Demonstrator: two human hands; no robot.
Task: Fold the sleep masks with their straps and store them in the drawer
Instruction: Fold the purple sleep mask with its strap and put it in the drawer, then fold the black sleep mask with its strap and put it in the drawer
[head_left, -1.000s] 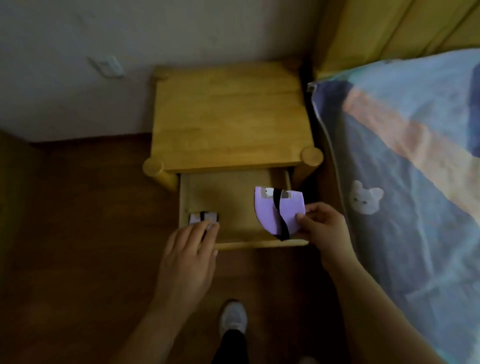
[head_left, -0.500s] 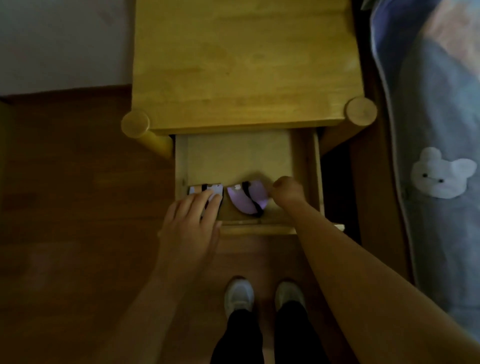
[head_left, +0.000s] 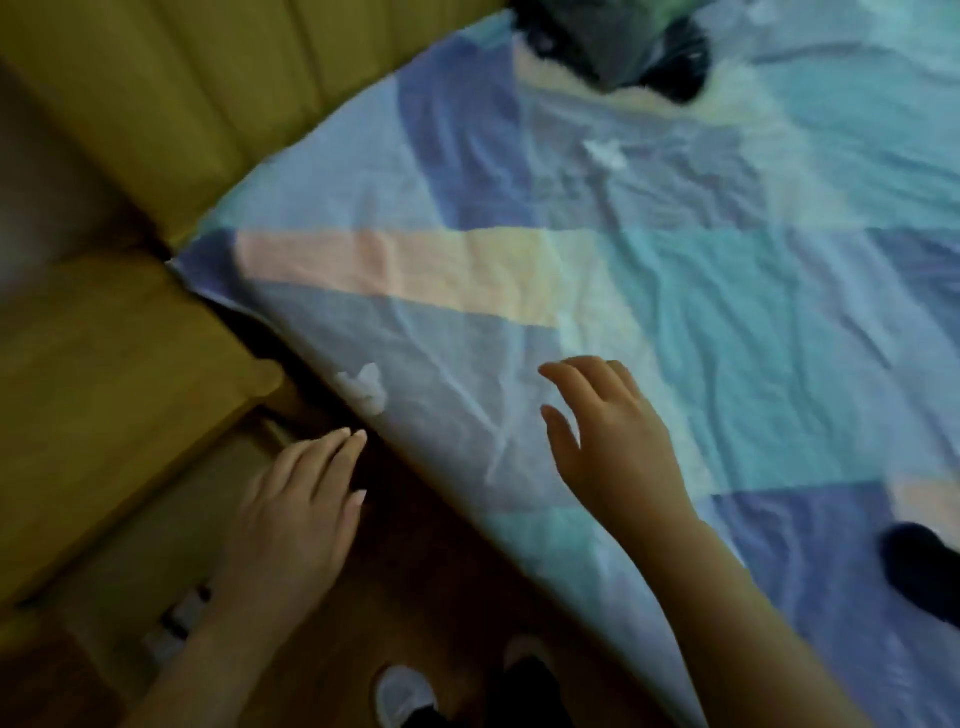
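Patchwork cotton in blues, teal and peach covers the bed (head_left: 649, 270), which fills most of the view. Beside it stands the wooden nightstand (head_left: 104, 374), its drawer (head_left: 156, 540) pulled open below. A stored sleep mask (head_left: 179, 616) shows only as a pale scrap with a dark strap, partly hidden by the left forearm. Dark shapes at the bed's far edges may be more masks; too blurred to tell. Right hand (head_left: 613, 441) hovers over the sheet, fingers spread, empty. Left hand (head_left: 296, 509) hangs over the drawer front, fingers loosely extended, empty. Masks likely handle light, soft, floppy; best pinched at the folded middle with strap trapped.
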